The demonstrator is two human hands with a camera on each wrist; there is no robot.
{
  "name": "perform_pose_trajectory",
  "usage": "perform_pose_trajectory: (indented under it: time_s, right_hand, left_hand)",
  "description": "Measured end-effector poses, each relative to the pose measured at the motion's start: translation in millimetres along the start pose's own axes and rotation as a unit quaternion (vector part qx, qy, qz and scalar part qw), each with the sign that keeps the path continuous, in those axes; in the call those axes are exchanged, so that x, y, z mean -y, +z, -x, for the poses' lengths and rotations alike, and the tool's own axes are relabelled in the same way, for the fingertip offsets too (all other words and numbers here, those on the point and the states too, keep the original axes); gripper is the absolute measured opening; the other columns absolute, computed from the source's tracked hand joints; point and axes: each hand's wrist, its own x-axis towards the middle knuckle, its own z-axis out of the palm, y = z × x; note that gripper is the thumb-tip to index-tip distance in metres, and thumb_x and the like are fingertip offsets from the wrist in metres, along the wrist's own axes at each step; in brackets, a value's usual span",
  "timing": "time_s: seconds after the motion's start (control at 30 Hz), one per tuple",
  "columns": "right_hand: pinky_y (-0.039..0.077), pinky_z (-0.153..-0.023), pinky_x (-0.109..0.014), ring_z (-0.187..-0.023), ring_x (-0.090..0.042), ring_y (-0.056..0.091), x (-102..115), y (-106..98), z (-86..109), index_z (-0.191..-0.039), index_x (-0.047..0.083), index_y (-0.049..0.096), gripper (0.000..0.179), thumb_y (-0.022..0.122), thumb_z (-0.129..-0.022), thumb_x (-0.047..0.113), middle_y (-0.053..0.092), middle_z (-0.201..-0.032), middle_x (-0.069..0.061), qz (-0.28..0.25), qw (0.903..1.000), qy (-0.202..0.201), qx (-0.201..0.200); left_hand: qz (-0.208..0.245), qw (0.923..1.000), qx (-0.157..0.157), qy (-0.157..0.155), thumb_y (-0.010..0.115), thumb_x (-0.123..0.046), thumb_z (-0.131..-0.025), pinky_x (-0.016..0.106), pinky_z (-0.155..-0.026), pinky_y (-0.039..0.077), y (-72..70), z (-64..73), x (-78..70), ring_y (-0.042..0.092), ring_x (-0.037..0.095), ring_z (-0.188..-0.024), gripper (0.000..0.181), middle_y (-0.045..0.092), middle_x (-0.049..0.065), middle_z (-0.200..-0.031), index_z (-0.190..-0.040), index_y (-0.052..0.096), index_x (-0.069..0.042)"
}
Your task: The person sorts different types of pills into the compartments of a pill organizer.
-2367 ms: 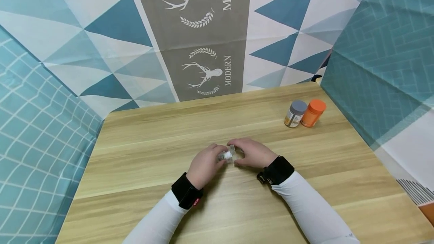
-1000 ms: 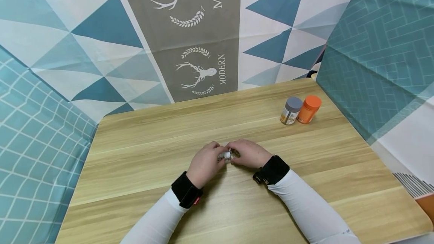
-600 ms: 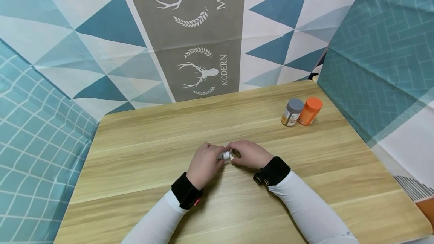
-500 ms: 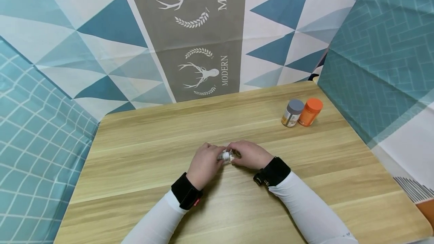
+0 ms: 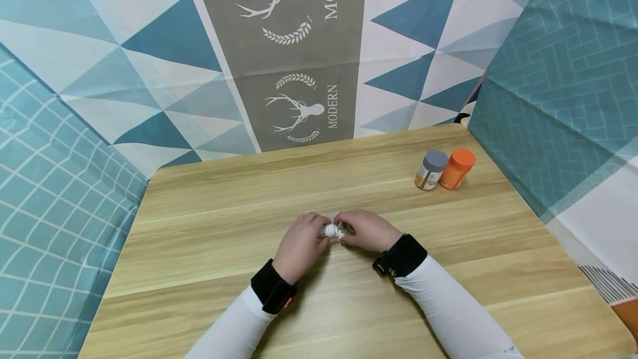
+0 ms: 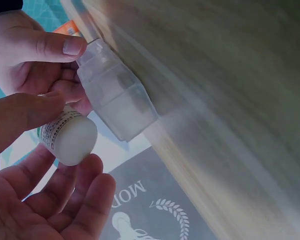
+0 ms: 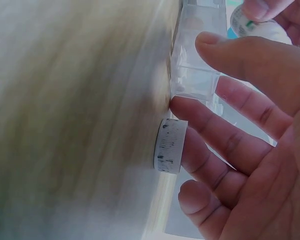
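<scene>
My left hand point(image 5: 301, 244) pinches a small white bottle point(image 6: 75, 137) with printed text round its side, held tilted between thumb and fingers. Beside it, a clear plastic box with compartments point(image 6: 121, 97) stands on the table. My right hand point(image 5: 370, 229) grips the near end of this box, thumb on one side and index finger on the other. Pale contents show faintly through the box walls. In the right wrist view, a white ridged cap point(image 7: 171, 146) lies on the table against my right fingers. The bottle's mouth is hidden.
On the wooden table point(image 5: 214, 248), a bottle with a grey lid point(image 5: 431, 170) and an orange bottle point(image 5: 457, 169) stand side by side at the back right. Patterned cloth point(image 5: 309, 60) hangs along the back edge, with blue-green cloths at both sides.
Compared with 2.4 s ago, my right hand has come closer to my left and its fingers have closed in on the clear box. Since then both hands stay nearly in place; the head view shifts slightly.
</scene>
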Motion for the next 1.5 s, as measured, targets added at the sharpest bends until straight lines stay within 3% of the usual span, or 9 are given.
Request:
perform_pose_trajectory:
  time_s: [0.2, 0.37, 0.63, 0.87, 1.07, 1.17, 1.27, 1.4, 1.5]
  right_hand:
    - [0.05, -0.074, -0.03, -0.085, -0.009, 0.057, 1.0, -4.9, 3.0, -0.115, 0.015, 0.064, 0.036, 0.076, -0.082, 0.023, 0.065, -0.096, 0.004, -0.008, 1.0, 0.006, -0.002]
    - [0.05, -0.076, -0.035, -0.09, -0.015, 0.057, -1.9, -19.5, 11.2, -0.118, 0.011, 0.063, 0.04, 0.076, -0.083, 0.025, 0.065, -0.103, -0.004, -0.025, 0.999, 0.036, 0.0]
    - [0.048, -0.077, -0.038, -0.088, -0.019, 0.054, -20.1, -26.3, 22.5, -0.113, 0.009, 0.065, 0.037, 0.077, -0.081, 0.024, 0.061, -0.1, -0.007, -0.016, 0.9965, 0.082, 0.005]
    - [0.047, -0.07, -0.032, -0.079, -0.014, 0.05, -23.2, -11.3, 18.1, -0.108, 0.012, 0.068, 0.032, 0.078, -0.08, 0.023, 0.06, -0.095, -0.002, 0.004, 0.9979, 0.064, 0.005]
    - [0.049, -0.07, -0.033, -0.077, -0.013, 0.052, -18.5, -6.0, 12.9, -0.099, 0.011, 0.068, 0.019, 0.075, -0.082, 0.017, 0.06, -0.089, -0.001, 0.016, 0.9974, 0.07, -0.011]
    - [0.05, -0.072, -0.034, -0.078, -0.012, 0.054, -15.9, -7.7, 10.1, -0.096, 0.011, 0.065, 0.014, 0.071, -0.084, 0.015, 0.061, -0.089, 0.0, 0.007, 0.9968, 0.078, -0.014]
    - [0.051, -0.072, -0.034, -0.08, -0.012, 0.055, -10.4, -14.6, 8.6, -0.103, 0.01, 0.065, 0.017, 0.067, -0.086, 0.014, 0.063, -0.095, -0.001, -0.018, 0.9964, 0.078, -0.03]
    - [0.051, -0.07, -0.033, -0.084, -0.011, 0.054, 3.4, -28.0, 10.2, -0.117, 0.012, 0.065, 0.027, 0.063, -0.09, 0.012, 0.063, -0.105, -0.002, -0.057, 0.9949, 0.04, -0.073]
    - [0.051, -0.067, -0.031, -0.085, -0.01, 0.053, 16.9, -35.5, 11.7, -0.118, 0.014, 0.066, 0.026, 0.061, -0.093, 0.012, 0.062, -0.105, 0.002, -0.083, 0.991, -0.005, -0.105]
  left_hand:
    - [0.045, 0.9984, -0.016, -0.031, 0.079, -0.013, -0.078, 0.032, -0.077, 0.053, -2.4, 6.0, -0.7, 0.057, 0.012, -0.092, 0.03, 0.065, 0.003, -0.102, -0.105, 0.066, -0.008]
    - [0.087, 0.9948, -0.015, -0.05, 0.077, -0.014, -0.08, 0.034, -0.078, 0.054, -3.5, 9.0, -3.4, 0.06, 0.016, -0.093, 0.032, 0.064, 0.003, -0.104, -0.108, 0.064, -0.008]
    - [0.107, 0.9927, -0.002, -0.056, 0.076, -0.018, -0.082, 0.035, -0.076, 0.053, -4.1, 7.8, -7.3, 0.06, 0.013, -0.092, 0.029, 0.066, 0.0, -0.101, -0.107, 0.064, -0.012]
    - [0.114, 0.9921, 0.012, -0.051, 0.076, -0.021, -0.082, 0.034, -0.076, 0.053, -5.3, 6.3, -10.4, 0.061, 0.012, -0.091, 0.03, 0.069, 0.0, -0.1, -0.108, 0.065, -0.012]
    - [0.119, 0.9922, 0.006, -0.039, 0.077, -0.022, -0.081, 0.032, -0.075, 0.053, -5.2, 8.6, -9.4, 0.062, 0.011, -0.088, 0.027, 0.07, -0.002, -0.096, -0.104, 0.066, -0.012]
    - [0.119, 0.9924, -0.004, -0.033, 0.077, -0.022, -0.081, 0.033, -0.076, 0.053, -5.4, 10.1, -8.4, 0.062, 0.012, -0.088, 0.026, 0.07, -0.002, -0.095, -0.103, 0.066, -0.012]
    - [0.113, 0.9931, -0.009, -0.032, 0.077, -0.022, -0.082, 0.036, -0.081, 0.051, -5.7, 11.2, -7.2, 0.062, 0.012, -0.089, 0.027, 0.07, -0.002, -0.096, -0.104, 0.066, -0.012]
    - [0.106, 0.9936, -0.011, -0.036, 0.077, -0.024, -0.081, 0.041, -0.088, 0.047, -6.2, 12.0, -5.5, 0.061, 0.011, -0.091, 0.028, 0.07, -0.003, -0.097, -0.105, 0.066, -0.013]
    - [0.107, 0.9934, -0.014, -0.04, 0.077, -0.024, -0.081, 0.042, -0.088, 0.047, -6.8, 12.8, -4.0, 0.062, 0.011, -0.09, 0.029, 0.071, -0.003, -0.097, -0.105, 0.066, -0.013]
